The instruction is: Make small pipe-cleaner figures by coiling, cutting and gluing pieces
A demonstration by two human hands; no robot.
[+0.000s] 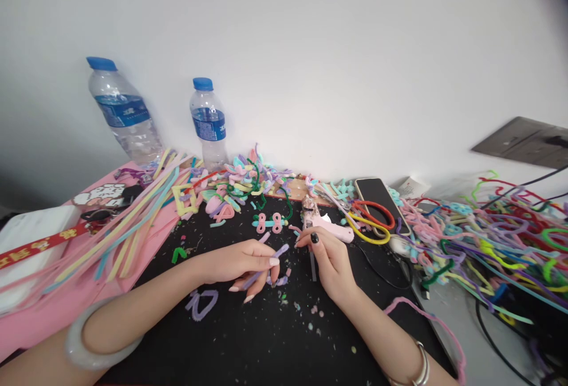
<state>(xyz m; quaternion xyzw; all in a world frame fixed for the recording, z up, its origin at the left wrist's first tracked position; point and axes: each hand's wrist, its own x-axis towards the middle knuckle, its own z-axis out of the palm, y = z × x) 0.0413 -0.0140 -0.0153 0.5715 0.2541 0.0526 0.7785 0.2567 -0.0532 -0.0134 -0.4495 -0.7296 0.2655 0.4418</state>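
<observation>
My left hand [257, 261] is closed on a light purple pipe cleaner [280, 251], pinched between thumb and fingers. My right hand [326, 256], with a dark thumbnail, has its fingertips together; a short purple pipe cleaner [313, 269] hangs below them. Just behind that hand lies a pink glue gun [339, 231]. Small purple curled pieces [279, 281] lie beside my left fingers. A bent purple loop [205, 305] rests nearer me on the black mat [248, 344]. Beyond my hands is a pink and teal bow-like piece [269, 223].
Pipe cleaners [128, 226] cover a pink sheet at left, beside a white box [39, 226]. Two water bottles [208, 122] stand against the wall. A phone [381, 202], red and yellow loops [370, 235], cables and a tangled heap [501, 256] occupy the right. Scraps dot the mat.
</observation>
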